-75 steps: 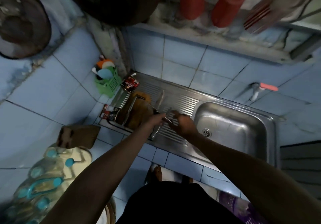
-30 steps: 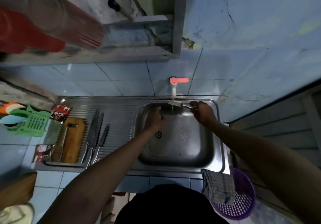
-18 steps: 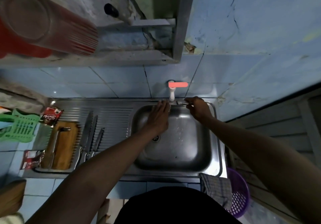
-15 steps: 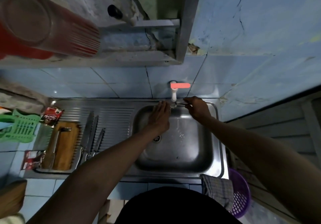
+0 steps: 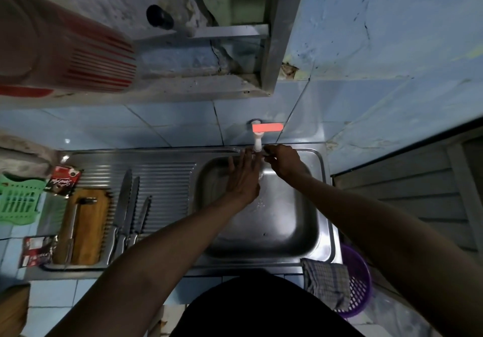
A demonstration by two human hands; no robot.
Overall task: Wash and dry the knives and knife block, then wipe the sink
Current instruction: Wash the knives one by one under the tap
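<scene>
Your right hand [image 5: 283, 162] pinches small knife [image 5: 267, 151] under tap [image 5: 257, 143], far edge of sink [image 5: 324, 206]. Left hand [image 5: 243, 179] flat, fingers straight, beside blade. Wet steel likely slippery, edge sharp: keep hold on handle, stroke along flat. Three knives [image 5: 130, 211] lie on drainboard at left, knife block [image 5: 83, 227] beside them.
</scene>
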